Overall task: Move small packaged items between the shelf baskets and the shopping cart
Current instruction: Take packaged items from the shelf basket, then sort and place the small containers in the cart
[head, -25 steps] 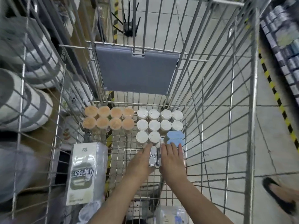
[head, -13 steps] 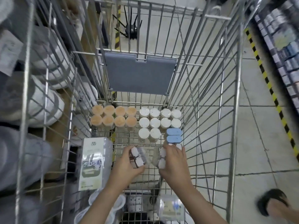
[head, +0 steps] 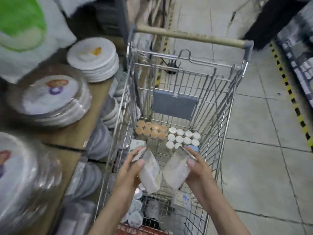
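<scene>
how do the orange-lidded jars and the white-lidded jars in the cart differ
The orange-lidded jars sit left, toward the shelf; the white-lidded jars sit right. The orange-lidded jars form two rows of four; the white-lidded jars make three rows, the nearest partly hidden by the right hand. Both groups stand upright, packed close, on the cart floor.
</scene>
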Motion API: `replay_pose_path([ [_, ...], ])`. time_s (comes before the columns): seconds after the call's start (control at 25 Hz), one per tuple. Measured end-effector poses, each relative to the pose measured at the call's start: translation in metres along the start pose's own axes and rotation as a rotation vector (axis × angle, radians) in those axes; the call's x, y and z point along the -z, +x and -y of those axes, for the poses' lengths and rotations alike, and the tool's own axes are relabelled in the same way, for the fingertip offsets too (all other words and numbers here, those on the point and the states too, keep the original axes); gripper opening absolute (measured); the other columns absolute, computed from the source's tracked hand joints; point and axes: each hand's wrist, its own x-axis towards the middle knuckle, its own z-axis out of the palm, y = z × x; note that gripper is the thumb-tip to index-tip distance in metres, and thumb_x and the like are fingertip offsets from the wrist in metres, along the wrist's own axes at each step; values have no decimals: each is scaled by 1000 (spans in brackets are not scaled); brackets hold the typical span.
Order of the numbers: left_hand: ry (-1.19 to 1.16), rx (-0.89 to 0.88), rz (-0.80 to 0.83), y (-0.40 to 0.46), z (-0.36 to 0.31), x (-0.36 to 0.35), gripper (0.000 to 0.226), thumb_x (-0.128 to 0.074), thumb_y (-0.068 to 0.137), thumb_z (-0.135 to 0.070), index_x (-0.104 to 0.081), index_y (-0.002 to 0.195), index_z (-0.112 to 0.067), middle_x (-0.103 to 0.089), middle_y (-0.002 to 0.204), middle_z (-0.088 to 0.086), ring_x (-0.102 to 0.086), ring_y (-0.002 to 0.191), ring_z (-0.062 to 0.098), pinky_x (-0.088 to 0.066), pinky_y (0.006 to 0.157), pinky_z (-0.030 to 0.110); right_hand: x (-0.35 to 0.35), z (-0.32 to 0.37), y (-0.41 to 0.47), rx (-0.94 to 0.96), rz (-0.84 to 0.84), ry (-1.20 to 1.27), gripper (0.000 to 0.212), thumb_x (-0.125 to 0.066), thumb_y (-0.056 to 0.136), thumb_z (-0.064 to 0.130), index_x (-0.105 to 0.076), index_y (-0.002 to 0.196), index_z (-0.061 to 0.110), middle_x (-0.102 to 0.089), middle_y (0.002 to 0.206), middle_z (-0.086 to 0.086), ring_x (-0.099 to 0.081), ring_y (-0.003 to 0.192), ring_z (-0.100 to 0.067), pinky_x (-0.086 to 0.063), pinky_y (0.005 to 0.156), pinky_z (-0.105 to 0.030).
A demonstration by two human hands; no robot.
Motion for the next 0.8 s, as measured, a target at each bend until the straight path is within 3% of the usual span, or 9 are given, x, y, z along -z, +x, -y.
replay_pose_path([
  [0.04,-97,2,-38,-20,-7,-3,81,-84,44,-46,-61,117,-19,-69,113,6,-68,97,21,-57,67,31,-12,5,-13,-15,46,71,95,-89,40,51,-59,122,15,-62,121,-15,-62,105,-32,-54,81,-43],
  [0.08,-186,3,-87,-44,-15,-7,74,-80,53,-50,-61,116,-16,-69,111,10,-68,96,24,-57,65,33,-26,10,-29,-35,74,113,78,-86,45,54,-67,111,17,-67,111,-15,-64,100,-32,-55,81,-47],
  [0.16,-331,-4,-181,-94,-25,-10,48,-54,78,-50,-66,106,-13,-72,99,13,-71,83,26,-57,56,35,-50,14,-62,-120,110,186,38,-65,66,54,-77,80,22,-71,93,-13,-65,87,-32,-50,83,-51],
  [0.24,-427,-50,-263,-142,-30,-10,49,-36,92,-45,-72,87,-12,-74,82,13,-71,66,25,-56,47,33,-67,12,-89,-197,209,172,42,-47,76,50,-78,76,22,-71,92,-15,-63,87,-33,-45,87,-50],
  [0.4,-542,-202,-423,-239,-18,0,57,-35,90,-46,-77,70,-13,-73,76,14,-70,61,24,-54,44,31,-99,-4,-147,-294,426,76,43,-46,74,47,-78,75,20,-71,88,-16,-67,74,-27,-50,69,-43],
  [0.52,-616,-267,-562,-306,8,19,53,-44,75,-51,-72,95,-9,-73,88,16,-71,68,27,-56,50,34,-122,-21,-192,-412,610,21,46,-46,75,47,-79,80,15,-71,88,-16,-68,71,-26,-48,70,-41],
  [0.72,-692,-432,-924,-422,57,46,53,-46,76,-54,-66,104,-13,-74,91,12,-68,82,30,-50,70,44,-153,-59,-269,-548,861,-206,59,-63,67,55,-71,105,10,-71,97,-16,-68,81,-28,-49,72,-41],
  [0.8,-732,-495,-989,-463,77,52,63,-47,71,-57,-64,112,-11,-72,99,15,-66,91,34,-49,80,49,-164,-77,-299,-606,926,-270,57,-55,71,51,-68,107,9,-71,95,-17,-68,80,-28,-49,73,-41],
])
